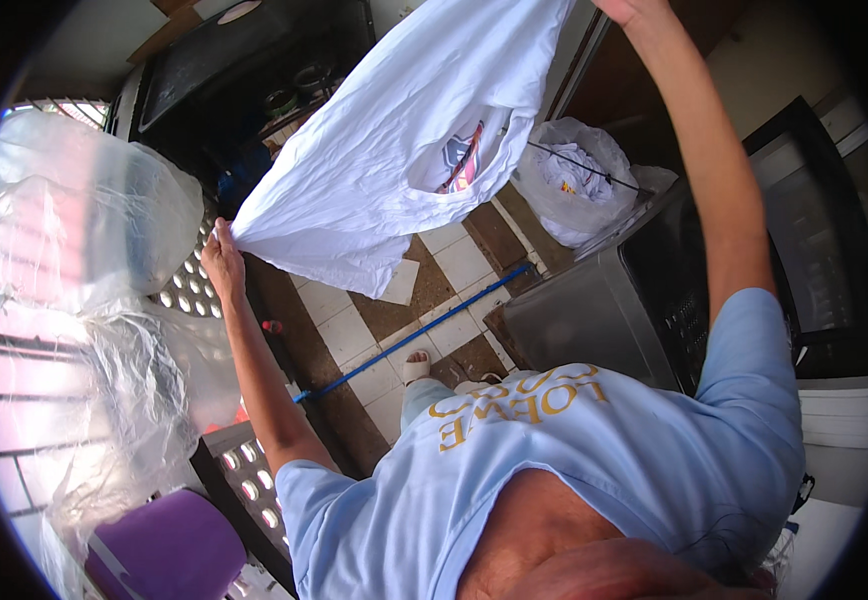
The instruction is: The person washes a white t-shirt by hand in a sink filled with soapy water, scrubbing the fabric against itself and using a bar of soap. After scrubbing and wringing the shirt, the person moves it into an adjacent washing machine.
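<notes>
Between my raised hands a white shirt [384,130] is spread out, its cloth drawn into folds. An opening near its right side shows a colourful print inside. My left hand [222,258] is closed on the shirt's lower left corner. Up at the top edge, my right hand [629,8] is only partly in view, its fingers cut off by the frame. The shirt stretches taut up toward that hand, and its upper end also runs out of the picture.
A clear plastic bag [579,165] with white cloth stands behind the shirt. A blue pole [424,330] crosses the tiled floor. Clear plastic sheeting [84,220] hangs at left, above a purple container [169,550]. A grey cabinet [584,310] stands at right.
</notes>
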A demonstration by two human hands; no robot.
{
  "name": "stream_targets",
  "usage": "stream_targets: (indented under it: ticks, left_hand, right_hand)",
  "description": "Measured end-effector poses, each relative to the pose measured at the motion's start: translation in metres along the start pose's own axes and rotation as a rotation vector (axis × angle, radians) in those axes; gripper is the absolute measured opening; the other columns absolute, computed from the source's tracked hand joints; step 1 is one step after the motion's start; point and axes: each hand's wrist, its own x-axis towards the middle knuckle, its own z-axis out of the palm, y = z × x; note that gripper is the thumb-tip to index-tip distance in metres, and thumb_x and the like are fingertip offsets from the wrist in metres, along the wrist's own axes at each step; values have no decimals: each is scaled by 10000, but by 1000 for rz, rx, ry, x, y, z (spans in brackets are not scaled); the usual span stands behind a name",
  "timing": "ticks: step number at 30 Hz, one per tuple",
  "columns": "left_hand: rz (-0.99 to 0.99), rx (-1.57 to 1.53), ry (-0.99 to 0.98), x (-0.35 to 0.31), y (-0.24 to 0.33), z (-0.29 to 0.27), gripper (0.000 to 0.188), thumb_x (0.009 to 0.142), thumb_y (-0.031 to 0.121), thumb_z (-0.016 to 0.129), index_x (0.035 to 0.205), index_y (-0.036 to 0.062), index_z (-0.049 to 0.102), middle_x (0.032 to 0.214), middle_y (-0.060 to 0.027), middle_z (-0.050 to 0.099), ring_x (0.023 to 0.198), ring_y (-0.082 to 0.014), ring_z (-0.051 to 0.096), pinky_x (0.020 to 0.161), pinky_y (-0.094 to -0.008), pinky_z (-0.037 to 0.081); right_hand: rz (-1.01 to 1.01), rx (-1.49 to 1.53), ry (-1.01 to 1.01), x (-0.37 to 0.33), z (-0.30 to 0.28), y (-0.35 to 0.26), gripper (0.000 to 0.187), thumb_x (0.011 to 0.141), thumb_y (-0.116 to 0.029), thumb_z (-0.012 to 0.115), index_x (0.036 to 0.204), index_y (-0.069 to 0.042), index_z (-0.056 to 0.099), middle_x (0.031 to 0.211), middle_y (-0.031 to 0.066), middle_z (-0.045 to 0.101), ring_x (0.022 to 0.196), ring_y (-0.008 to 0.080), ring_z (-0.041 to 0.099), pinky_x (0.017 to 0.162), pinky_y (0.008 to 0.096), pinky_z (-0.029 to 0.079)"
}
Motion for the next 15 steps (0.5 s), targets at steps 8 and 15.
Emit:
stream_targets:
  ticks: [8, 15]
  left_hand:
    - [162, 306, -75, 18, -64, 81, 444, 945, 364, 473, 794, -26, 620, 722, -259, 604, 714, -442, 596, 636, -474, 475]
    - [173, -45, -104, 56, 35, 88, 476, 889, 421, 584, 1123, 9, 538, 819, -175, 608, 759, -319, 608, 685, -392, 478]
  right_hand:
    - [585, 70, 81, -111, 117, 123, 197, 932, -71, 482, 1115, -83, 555, 872, 25, 577, 791, 110, 571, 765, 292, 486]
    - [341, 610, 7, -69, 172, 88, 252, 920, -124, 533, 1168, -79, 524, 987, 49, 596, 889, 171, 609, 866, 360, 502]
